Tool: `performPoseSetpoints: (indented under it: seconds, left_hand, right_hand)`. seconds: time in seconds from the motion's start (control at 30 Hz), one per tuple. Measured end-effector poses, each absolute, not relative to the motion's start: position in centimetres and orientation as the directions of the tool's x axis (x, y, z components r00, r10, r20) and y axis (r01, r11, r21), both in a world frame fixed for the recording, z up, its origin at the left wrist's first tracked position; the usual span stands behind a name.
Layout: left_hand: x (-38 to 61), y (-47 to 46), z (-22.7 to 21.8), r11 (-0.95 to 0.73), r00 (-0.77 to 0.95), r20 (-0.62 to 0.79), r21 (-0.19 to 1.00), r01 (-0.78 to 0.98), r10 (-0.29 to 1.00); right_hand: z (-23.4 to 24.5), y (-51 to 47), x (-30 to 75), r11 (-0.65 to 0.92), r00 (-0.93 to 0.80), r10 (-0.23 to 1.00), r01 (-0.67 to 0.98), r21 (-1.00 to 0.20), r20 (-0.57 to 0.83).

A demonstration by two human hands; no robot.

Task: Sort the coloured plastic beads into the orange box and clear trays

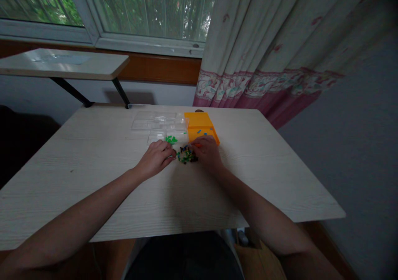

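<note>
Both hands curl loosely w/ fingertips on a small pile of mixed-colour beads (187,155) mid-table, left hand (156,158) & right hand (207,152) flanking it, no clear pinch visible; risk: a nudge scatters beads toward the clear tray (160,126) or orange box (200,126).

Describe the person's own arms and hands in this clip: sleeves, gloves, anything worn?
Both forearms are bare up to the frame edge, so no sleeves show. The left hand and right hand are bare too: no gloves, and no watch, bracelet or ring can be made out. The picture is dim, so small items could be missed.
</note>
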State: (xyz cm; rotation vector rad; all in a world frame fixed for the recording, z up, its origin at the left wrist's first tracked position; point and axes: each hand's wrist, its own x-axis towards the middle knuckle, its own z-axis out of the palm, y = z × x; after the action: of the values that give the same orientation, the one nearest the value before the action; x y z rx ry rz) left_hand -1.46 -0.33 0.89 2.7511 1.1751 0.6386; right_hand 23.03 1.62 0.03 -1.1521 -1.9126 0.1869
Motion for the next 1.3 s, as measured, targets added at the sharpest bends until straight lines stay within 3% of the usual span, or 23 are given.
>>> performPoseSetpoints:
  seconds: [0.2,0.33,0.6,0.83,1.03,1.3]
  left_hand:
    - [-1.4,-0.4,0.9,-0.699,0.62,0.338,0.211,0.683,0.708]
    - [-1.3,0.2,1.0,-0.674,0.556,0.409,0.246,0.697,0.724]
    - [-0.5,3.1,1.9,-0.594,0.416,0.502,0.268,0.759,0.758]
    - [-0.6,4.9,2.4,-0.571,0.377,0.531,0.264,0.777,0.759]
    - [-1.5,2.4,2.0,-0.588,0.342,0.566,0.332,0.738,0.75]
    - [-1.9,1.3,0.5,-0.662,0.468,0.51,0.311,0.682,0.722]
  right_hand:
    - [0.3,2.0,23.7,0.42,-0.011,0.803,0.72,-0.553,0.596]
    - [0.3,2.5,24.7,0.355,0.067,0.798,0.751,-0.557,0.599]
    - [-0.3,3.8,25.7,0.314,0.023,0.825,0.811,-0.493,0.564]
    - [-0.6,4.0,25.9,0.386,0.013,0.794,0.761,-0.521,0.608]
    - [-0.9,4.1,25.8,0.387,0.022,0.785,0.762,-0.519,0.619]
    - [-0.6,3.6,26.3,0.415,0.003,0.773,0.753,-0.51,0.634]
